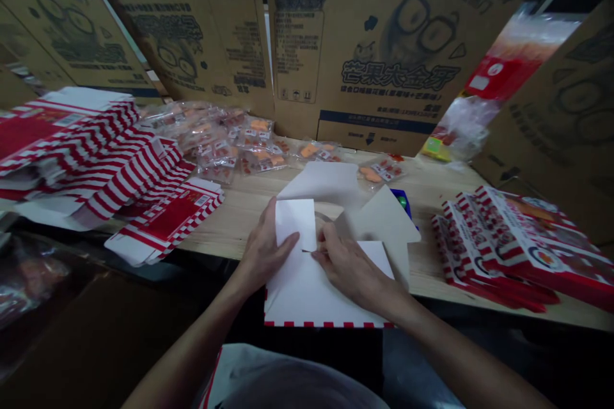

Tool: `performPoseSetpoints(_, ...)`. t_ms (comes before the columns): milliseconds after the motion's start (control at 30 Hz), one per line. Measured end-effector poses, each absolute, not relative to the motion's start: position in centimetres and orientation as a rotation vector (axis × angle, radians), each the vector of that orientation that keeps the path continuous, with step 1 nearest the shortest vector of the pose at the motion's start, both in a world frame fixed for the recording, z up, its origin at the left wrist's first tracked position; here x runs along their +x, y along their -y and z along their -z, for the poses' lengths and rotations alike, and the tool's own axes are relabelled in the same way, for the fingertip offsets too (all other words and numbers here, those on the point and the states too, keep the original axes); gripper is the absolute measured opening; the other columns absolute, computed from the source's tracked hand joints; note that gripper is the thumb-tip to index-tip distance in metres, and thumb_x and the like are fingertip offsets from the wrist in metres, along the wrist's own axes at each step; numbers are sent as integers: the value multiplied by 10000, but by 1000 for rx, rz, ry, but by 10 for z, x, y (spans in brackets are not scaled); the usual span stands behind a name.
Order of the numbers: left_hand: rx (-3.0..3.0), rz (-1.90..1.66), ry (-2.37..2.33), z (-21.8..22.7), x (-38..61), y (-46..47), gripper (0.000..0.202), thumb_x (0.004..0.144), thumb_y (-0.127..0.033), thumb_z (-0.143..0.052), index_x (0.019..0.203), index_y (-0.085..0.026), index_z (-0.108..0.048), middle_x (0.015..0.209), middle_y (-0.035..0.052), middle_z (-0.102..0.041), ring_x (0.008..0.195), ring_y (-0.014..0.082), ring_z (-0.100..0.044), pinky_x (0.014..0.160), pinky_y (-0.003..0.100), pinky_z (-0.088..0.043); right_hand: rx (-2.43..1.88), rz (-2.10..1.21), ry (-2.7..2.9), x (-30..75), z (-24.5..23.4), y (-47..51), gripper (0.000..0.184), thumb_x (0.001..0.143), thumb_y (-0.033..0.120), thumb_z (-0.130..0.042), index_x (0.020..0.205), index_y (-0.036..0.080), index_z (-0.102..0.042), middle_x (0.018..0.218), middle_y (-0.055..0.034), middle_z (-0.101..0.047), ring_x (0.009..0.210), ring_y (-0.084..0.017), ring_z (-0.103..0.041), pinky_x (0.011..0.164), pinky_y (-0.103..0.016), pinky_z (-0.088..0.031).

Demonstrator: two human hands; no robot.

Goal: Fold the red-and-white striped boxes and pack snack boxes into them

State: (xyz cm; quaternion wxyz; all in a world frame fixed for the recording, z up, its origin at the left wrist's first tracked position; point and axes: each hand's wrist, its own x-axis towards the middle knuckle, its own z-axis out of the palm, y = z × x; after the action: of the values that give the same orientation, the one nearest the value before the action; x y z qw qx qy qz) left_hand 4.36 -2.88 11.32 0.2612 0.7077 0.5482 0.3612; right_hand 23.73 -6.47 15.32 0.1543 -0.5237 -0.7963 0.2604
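Observation:
In front of me is a partly folded paperboard carton (330,291), its white inner side up and a red-and-white edge towards me. My left hand (261,249) grips its left side, the thumb pressed on a small white flap (295,220). At that flap's right edge, my right hand (352,271) has its fingers bent and pinched on the board. Other flaps stand out at the far side and the right. A blue item (401,201) with something green in it is partly hidden behind the right flap.
Flat red-and-white striped cartons (115,160) are stacked at the left. Clear packets with orange pieces (220,140) lie along the back of the wooden table (215,230). Filled-looking boxes (527,249) stack at the right. Large brown cardboard boxes (384,45) stand behind.

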Motion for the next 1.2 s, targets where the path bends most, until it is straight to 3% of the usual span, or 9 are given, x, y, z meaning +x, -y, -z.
performPoseSetpoints(167, 2109, -845, -1580, -110, 54, 34, 726, 809, -290, -575, 1438, -89, -275, 1454, 230, -408, 1348, 344, -411, 1090, 498, -377, -1467, -516, 2445, 231, -143, 68, 147, 904, 96, -438, 1048, 126, -443, 879, -113, -637, 790, -245, -643, 697, -366, -488)
performPoseSetpoints(333, 2251, -733, -1587, -108, 56, 36, 710, 810, -228, -576, 1429, -68, -269, 1445, 261, -396, 1338, 362, -417, 1029, 510, -436, -1136, -122, 2487, 242, -158, 80, 87, 899, 98, -484, 897, 166, -538, 857, -107, -658, 801, -264, -650, 712, -416, -531)
performPoseSetpoints(500, 2220, -840, -1631, -109, 40, 31, 669, 813, -278, -588, 1400, -109, -314, 1399, 220, -468, 1283, 346, -484, 1038, 511, -434, -947, 92, 1364, 313, -172, 84, 150, 841, 162, -647, 979, 215, -617, 1022, -62, -657, 944, -224, -649, 872, -420, -518)
performPoseSetpoints(600, 2206, -861, -1611, -108, 40, 29, 657, 810, -278, -585, 1386, -90, -331, 1377, 225, -485, 1267, 347, -498, 1036, 513, -436, -1083, -347, 1138, 340, -144, 68, 399, 788, 351, -725, 1139, 233, -579, 1183, -92, -632, 1092, -259, -619, 950, -480, -488)
performPoseSetpoints(700, 2221, -834, -1577, -107, 47, 29, 655, 809, -266, -582, 1388, -93, -332, 1396, 233, -463, 1291, 358, -471, 1031, 527, -436, -1190, -888, 1292, 334, -113, 49, 786, 736, 539, -721, 1382, 261, -369, 1441, -160, -448, 1300, -302, -479, 1024, -513, -437)
performPoseSetpoints(867, 2263, -787, -1554, -108, 49, 31, 633, 821, -255, -572, 1391, -129, -327, 1413, 225, -442, 1303, 362, -456, 1002, 544, -453, -1557, -776, 1675, 289, -109, 40, 1164, 613, 298, -801, 1517, 219, -73, 1578, -165, -175, 1451, -317, -199, 1165, -522, -243)
performPoseSetpoints(1000, 2259, -798, -1590, -107, 42, 30, 632, 808, -253, -596, 1379, -152, -346, 1402, 209, -458, 1279, 358, -483, 987, 546, -463, -1632, -672, 1796, 278, -116, 52, 1153, 615, 239, -785, 1525, 224, -75, 1591, -155, -133, 1454, -323, -185, 1161, -535, -244)
performPoseSetpoints(1067, 2253, -810, -1588, -106, 40, 30, 628, 811, -261, -595, 1380, -160, -351, 1405, 202, -458, 1279, 360, -483, 988, 554, -461, -1575, -727, 1635, 285, -115, 54, 1080, 638, 358, -799, 1502, 239, -164, 1569, -152, -216, 1417, -326, -285, 1134, -542, -290)
performPoseSetpoints(1200, 2254, -829, -1545, -106, 41, 31, 606, 821, -264, -576, 1376, -159, -355, 1414, 202, -453, 1297, 359, -465, 997, 549, -454, -1289, -907, 1085, 315, -130, 25, 630, 770, 650, -614, 1240, 246, -501, 1399, -121, -496, 1315, -286, -451, 1056, -491, -391)
